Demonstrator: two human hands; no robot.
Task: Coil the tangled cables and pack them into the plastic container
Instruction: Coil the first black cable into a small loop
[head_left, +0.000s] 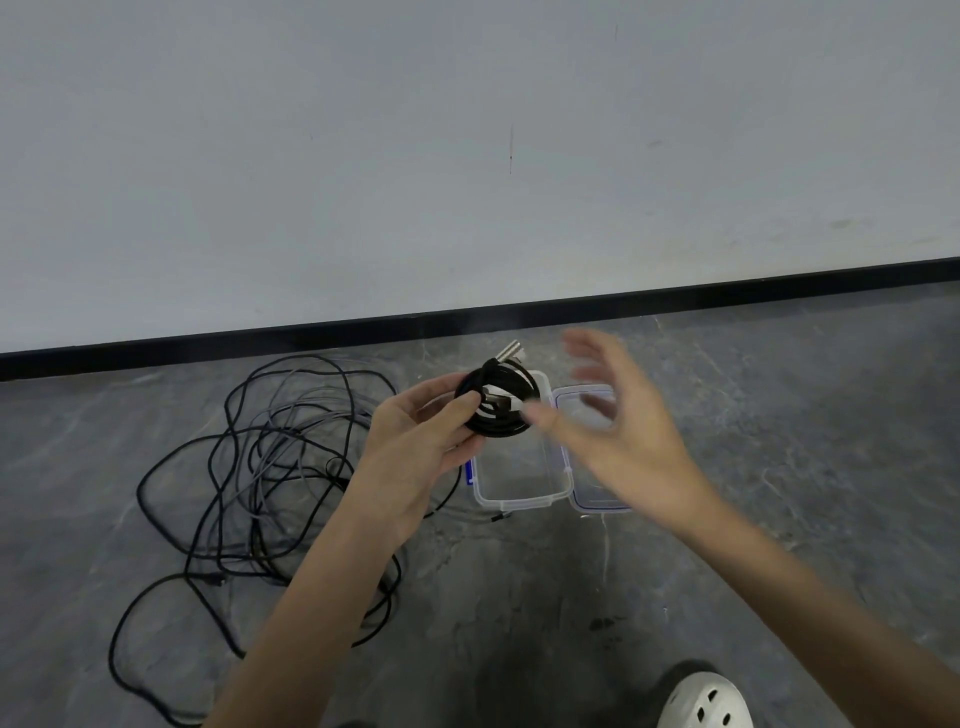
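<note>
Our left fingers (470, 402) pinch the coiled black cable (501, 430) at its left rim, thumb across the turns. Our left hand (415, 441) holds it just above the open plastic container (511, 501). Our right hand (623, 431) is blurred beside the coil, fingers spread and gripping nothing. We judge the loops could spring apart, since one pinch alone binds them. The coil is tilted with its face toward us, and its metal plug (511, 351) points up and away, toward the wall. The loose tangle (270, 457) lies to the left on the floor.
</note>
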